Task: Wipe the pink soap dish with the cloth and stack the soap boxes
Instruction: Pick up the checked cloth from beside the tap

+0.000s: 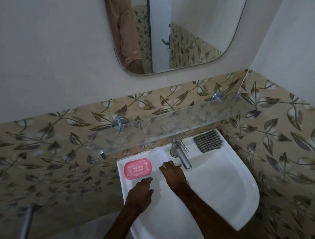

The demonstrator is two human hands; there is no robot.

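Pink soap dish (137, 168) sits far left on the sink (235, 171) ledge, long axis left-right, just beyond left hand (140, 193). Cloth (207, 141) lies far right, past tap (181, 154); right hand (172, 172) is nearer it. Both hands loose, holding nothing.

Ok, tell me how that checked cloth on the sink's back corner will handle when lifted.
The checked cloth lies flat with wavy edges, so it will probably droop when lifted. It looks thin, so likely light. Its woven texture probably resists sliding on the glossy sink.
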